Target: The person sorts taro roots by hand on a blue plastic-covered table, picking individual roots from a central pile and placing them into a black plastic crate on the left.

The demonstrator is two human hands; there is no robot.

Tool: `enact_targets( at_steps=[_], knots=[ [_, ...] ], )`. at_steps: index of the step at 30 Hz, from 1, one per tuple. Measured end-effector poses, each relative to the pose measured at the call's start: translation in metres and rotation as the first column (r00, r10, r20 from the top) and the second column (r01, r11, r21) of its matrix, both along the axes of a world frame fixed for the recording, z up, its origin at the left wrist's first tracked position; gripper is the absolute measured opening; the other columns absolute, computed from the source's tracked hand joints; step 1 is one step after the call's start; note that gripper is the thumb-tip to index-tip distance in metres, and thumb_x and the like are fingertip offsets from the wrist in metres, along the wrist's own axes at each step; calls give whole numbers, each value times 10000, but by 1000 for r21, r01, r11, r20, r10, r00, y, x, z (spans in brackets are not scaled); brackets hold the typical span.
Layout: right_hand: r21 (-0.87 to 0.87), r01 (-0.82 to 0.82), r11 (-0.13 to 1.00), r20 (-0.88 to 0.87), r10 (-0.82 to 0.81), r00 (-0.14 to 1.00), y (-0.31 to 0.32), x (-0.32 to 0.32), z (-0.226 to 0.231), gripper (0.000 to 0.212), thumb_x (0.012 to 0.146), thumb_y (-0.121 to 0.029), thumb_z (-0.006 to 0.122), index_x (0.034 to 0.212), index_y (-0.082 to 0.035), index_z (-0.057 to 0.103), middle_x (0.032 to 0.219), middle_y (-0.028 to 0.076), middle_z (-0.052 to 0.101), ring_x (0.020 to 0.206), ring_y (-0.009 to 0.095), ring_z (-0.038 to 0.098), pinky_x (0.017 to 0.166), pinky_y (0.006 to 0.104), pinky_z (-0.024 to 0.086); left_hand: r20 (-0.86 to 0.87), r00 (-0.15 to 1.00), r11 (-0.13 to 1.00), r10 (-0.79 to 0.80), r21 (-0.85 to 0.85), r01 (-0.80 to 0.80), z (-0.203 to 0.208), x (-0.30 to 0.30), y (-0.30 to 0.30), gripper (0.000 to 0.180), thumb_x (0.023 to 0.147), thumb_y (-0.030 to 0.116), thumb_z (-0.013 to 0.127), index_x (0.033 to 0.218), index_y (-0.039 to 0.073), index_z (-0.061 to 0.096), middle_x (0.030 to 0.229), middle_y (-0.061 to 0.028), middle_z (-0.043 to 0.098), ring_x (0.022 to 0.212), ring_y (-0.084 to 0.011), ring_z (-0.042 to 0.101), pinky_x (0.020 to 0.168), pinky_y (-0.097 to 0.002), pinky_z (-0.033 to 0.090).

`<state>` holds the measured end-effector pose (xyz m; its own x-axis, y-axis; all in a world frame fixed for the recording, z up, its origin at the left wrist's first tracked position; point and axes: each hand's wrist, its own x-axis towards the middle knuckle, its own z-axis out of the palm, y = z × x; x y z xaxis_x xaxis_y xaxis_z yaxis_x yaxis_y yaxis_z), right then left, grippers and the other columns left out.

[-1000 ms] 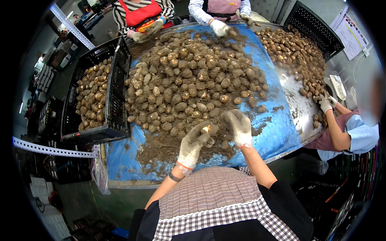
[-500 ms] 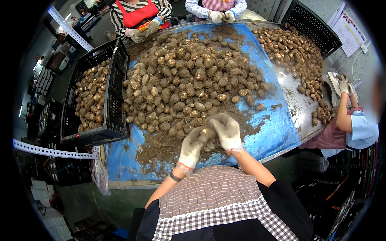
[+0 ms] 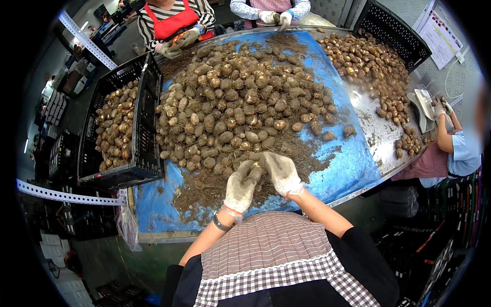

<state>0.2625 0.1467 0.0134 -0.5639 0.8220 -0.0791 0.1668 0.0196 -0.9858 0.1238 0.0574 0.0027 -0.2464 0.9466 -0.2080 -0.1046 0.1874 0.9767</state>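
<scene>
My left hand [image 3: 240,185] and my right hand [image 3: 279,171] wear dirty white gloves and meet over loose soil at the near edge of a big pile of muddy brown tubers [image 3: 240,102]. Both hands close together around one small tuber [image 3: 255,168], which is mostly hidden between the fingers. The pile lies on a blue sheet [image 3: 353,169] that covers a round metal table [image 3: 381,135]. A watch band shows on my left wrist.
A black plastic crate [image 3: 140,128] full of tubers stands at the left of the table. A second heap of tubers [image 3: 368,66] lies at the far right. Two people in aprons work across the table, another person at the right edge. Stacked black crates stand on the floor at left.
My hands have drawn back from the pile's edge toward me and come together; they were apart over the soil a second ago. The person at right has lifted both hands.
</scene>
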Motion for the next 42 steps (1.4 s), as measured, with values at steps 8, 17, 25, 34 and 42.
enact_targets(
  at_steps=[8,17,25,34,42],
  knots=[
    [23,33,999,-131,-30,991,6,-13,-23,421,1041,-381,473,1211,-50,670,900,102,733,753,193,684,699,319,543,-275,961,996,-34,74,56,-5,-4,4,378,997,316,603,1228,17,589,788,-34,631,606,-94,561,553,-242,451],
    [621,59,782,23,-93,995,-6,-18,14,316,986,-217,548,1195,-5,650,770,172,664,687,337,659,636,388,523,224,962,955,154,-284,-87,-1,-4,20,457,1029,521,452,1019,108,648,550,21,480,440,-100,446,409,-292,316],
    [-683,62,727,44,-43,998,8,-20,20,488,1009,-461,519,1340,-111,599,1386,90,562,1150,189,594,889,296,515,-834,527,909,167,337,245,22,-10,19,319,745,123,731,1047,50,662,753,-167,647,669,-337,641,583,-379,503],
    [671,51,740,131,-186,974,8,-20,11,348,989,-153,564,1318,-48,608,784,132,698,603,217,677,602,348,522,-311,944,994,109,58,-96,-23,-7,25,391,1041,349,452,1015,27,673,705,-209,626,676,-337,652,597,-416,498],
    [-463,-16,886,-24,6,1000,18,-20,12,512,1034,-484,462,1270,-68,644,1155,108,701,1044,203,643,939,324,478,-884,432,957,179,259,134,24,-6,28,177,908,179,607,972,30,680,683,-173,634,620,-340,641,572,-386,497]
  ],
)
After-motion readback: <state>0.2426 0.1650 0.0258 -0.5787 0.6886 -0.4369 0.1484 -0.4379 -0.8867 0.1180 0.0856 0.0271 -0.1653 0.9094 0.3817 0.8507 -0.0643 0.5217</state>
